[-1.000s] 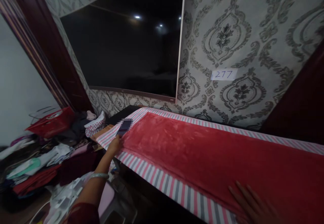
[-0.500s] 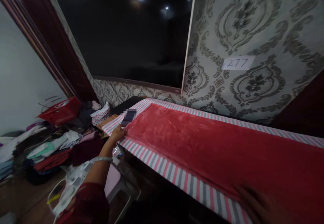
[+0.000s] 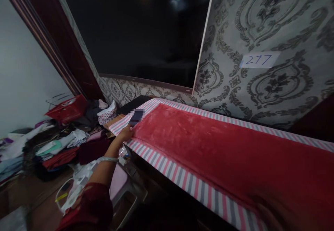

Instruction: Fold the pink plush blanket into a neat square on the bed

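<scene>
Fingers of our left hand are pinched on the near-left corner of the red cloth, thumb side down on the striped sheet beneath. Our right hand shows only as a blur at the lower right edge, resting on or just above the same cloth; we cannot tell whether its fingers are curled or flat.

We note the cloth lies spread along the table, mostly flat, inside the sheet's striped border. A small dark object, blurred out, sits touching the cloth's far-left corner, just beyond our left hand. A silver bangle circles the left wrist.

Risk, in our judgement: a pull on this corner could drag the dark object off the table end, towards the clothes pile below. An uneven pull against the right hand could also wrinkle the cloth or shift the sheet under it.
</scene>
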The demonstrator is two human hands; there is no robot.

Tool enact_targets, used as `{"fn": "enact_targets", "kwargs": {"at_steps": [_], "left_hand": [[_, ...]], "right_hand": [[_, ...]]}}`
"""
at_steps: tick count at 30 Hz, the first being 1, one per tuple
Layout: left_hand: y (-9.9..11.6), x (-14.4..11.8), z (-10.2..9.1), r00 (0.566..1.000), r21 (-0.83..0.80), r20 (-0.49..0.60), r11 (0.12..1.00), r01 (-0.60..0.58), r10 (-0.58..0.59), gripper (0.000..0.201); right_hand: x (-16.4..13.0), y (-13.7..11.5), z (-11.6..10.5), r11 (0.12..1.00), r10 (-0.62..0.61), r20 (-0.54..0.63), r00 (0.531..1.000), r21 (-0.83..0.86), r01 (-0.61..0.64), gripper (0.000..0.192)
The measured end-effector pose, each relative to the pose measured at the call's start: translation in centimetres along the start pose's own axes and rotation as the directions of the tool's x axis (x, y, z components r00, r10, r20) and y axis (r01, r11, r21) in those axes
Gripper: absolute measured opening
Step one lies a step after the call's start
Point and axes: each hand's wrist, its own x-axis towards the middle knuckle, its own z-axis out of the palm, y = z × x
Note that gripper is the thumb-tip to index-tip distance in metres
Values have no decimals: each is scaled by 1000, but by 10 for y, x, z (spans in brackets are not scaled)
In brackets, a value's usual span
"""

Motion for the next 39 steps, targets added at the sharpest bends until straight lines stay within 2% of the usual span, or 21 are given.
{"fn": "enact_targets", "kwargs": {"at_steps": [2,4,7,11,14,16,20,23,25,28,32,36,39], "left_hand": [[3,2,-8,1000,45,2,999,-25,25,41],[13,8,-14,997,91,-43,994,-59,63,47],[46,29,-15,975,140,-111,975,-174,190,53],[111,77,3,923,164,-33,913,-374,384,55],[150,114,21,907,174,34,891,-419,420,58],[166,132,33,910,186,52,891,-414,412,60],[172,149,54,917,216,66,892,-397,393,62],[167,154,67,918,243,51,887,-392,392,65],[165,158,73,921,264,34,886,-382,387,66],[165,166,78,929,287,4,890,-355,370,66],[169,172,71,932,314,28,882,-352,362,67],[190,161,58,938,365,36,869,-334,345,70],[226,137,58,897,346,80,832,-434,435,72]], "right_hand": [[25,-11,-1,1000,5,-36,999,-22,-6,66],[52,-27,2,998,-33,-52,998,-48,31,64],[81,-53,13,980,-183,9,983,-82,183,66],[87,-71,25,936,-327,133,936,-93,340,78],[86,-72,25,924,-358,158,920,-84,374,84],[87,-71,24,920,-365,172,915,-85,383,87],[89,-76,18,946,-315,199,928,-11,324,87],[89,-85,8,977,-215,262,941,65,205,80],[90,-91,1,989,-147,328,933,81,127,75],[93,-96,-7,993,-89,387,918,102,54,72],[94,-101,-11,988,-83,370,925,150,29,71],[98,-100,-18,986,-97,380,920,165,36,71],[117,-76,-30,992,-32,314,949,124,-7,62]]}}
